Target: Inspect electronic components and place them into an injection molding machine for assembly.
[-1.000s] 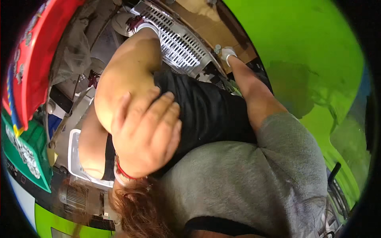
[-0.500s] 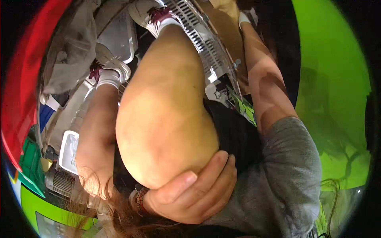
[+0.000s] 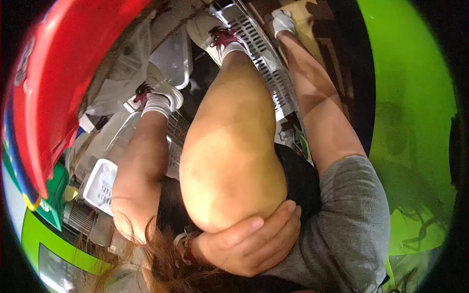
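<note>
Knee [image 3: 229, 195]: it sits in the lower centre of the frame, bare and bent, and it fills most of the middle. The fingers [image 3: 273, 229] of your left hand [image 3: 249, 241] are curled around its underside and grasp it, the thumb lying along the lower edge of the knee. At the wrist I count one red bracelet [image 3: 188, 246], half covered by strands of brown hair [image 3: 161, 266].

Your right hand [image 3: 283, 19] is far away in the upper centre, at the end of a long straight arm. It looks white and very small there, and it rests on or near the slotted metal grate [image 3: 266, 58]. I cannot tell whether its fingers are bent or stretched.

There are two legs and two white sneakers, both with dark red laces and white socks: one sneaker [image 3: 212, 34] at the top centre on the grate, the other sneaker [image 3: 159, 90] at the upper left centre. One grey sleeve [image 3: 347, 215] covers your right shoulder at the lower right.

At the left centre you see one white perforated basket [image 3: 100, 185], partly hidden behind the left leg. One big red curved panel [image 3: 58, 73] is cut off by the upper left rim. The green surface [image 3: 410, 97] takes the right side. The clutter between the basket and the panel is too blurred to name.
</note>
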Motion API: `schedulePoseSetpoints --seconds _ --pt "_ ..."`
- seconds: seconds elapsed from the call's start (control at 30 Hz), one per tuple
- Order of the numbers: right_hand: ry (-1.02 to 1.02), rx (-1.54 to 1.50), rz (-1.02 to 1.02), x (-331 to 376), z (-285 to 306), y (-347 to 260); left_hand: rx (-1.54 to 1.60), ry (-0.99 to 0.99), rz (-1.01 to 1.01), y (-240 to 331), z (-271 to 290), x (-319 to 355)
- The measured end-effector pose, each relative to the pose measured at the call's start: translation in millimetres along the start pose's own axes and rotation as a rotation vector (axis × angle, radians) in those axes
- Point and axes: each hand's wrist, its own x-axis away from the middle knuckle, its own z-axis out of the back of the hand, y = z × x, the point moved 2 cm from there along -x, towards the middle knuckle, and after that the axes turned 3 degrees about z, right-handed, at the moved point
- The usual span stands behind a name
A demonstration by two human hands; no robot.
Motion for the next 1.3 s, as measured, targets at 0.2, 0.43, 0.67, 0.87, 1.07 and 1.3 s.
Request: schedulePoseSetpoints --seconds 0.2,0.43,0.67,0.87,1.07,1.3 --pt "-0.515 -0.895 0.114 88 54 -37 0.071 -0.009 0.056 3 3 14" --pt "-0.789 -1.504 0.091 229 222 -107 0.363 0.614 0.370 -11 30 30" --pt "-0.746 -1.332 -0.458 155 125 18 0.653 0.732 0.601 -23 21 46" --pt "-0.692 -0.819 -0.504 89 36 103 0.592 0.649 0.698 -29 12 34" --pt "-0.673 -0.537 -0.241 35 -20 129 0.566 0.443 0.574 -37 13 24" --pt "-0.540 0.388 0.422 74 5 42 0.439 0.504 0.598 -35 10 20"
